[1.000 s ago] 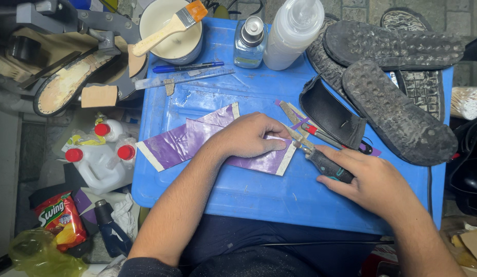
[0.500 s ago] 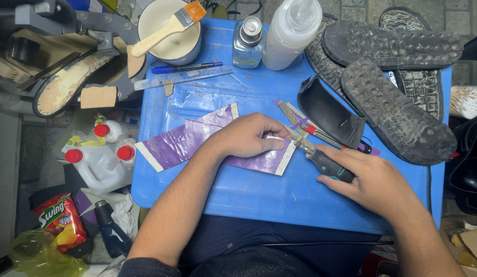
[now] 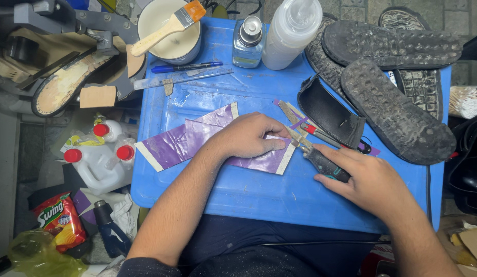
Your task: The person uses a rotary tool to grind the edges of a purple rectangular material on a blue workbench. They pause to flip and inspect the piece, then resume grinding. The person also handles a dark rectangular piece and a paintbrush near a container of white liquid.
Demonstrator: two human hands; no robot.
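You're in a shoe-repair workshop. Evidence: worn rubber soles (image 3: 397, 110) stacked on a blue plastic tray (image 3: 249, 195) used as a lap bench, a glue pot (image 3: 169, 31) with brush (image 3: 166, 28), solvent bottles (image 3: 290, 33), and a metal shoe last stand (image 3: 69, 20) holding a stripped sole.

Near strip of desk (image 3: 259, 197) between the forearms: bare, open passage. Far edge blocked by bowl (image 3: 169, 31) with brush (image 3: 166, 26), small bottle (image 3: 247, 42), big bottle (image 3: 291, 33). Pen (image 3: 186, 66) and ruler (image 3: 183, 78) lie flat just before them. Right side crowded: soles (image 3: 397, 110), black piece (image 3: 328, 113). Left of desk: jugs (image 3: 102, 154).
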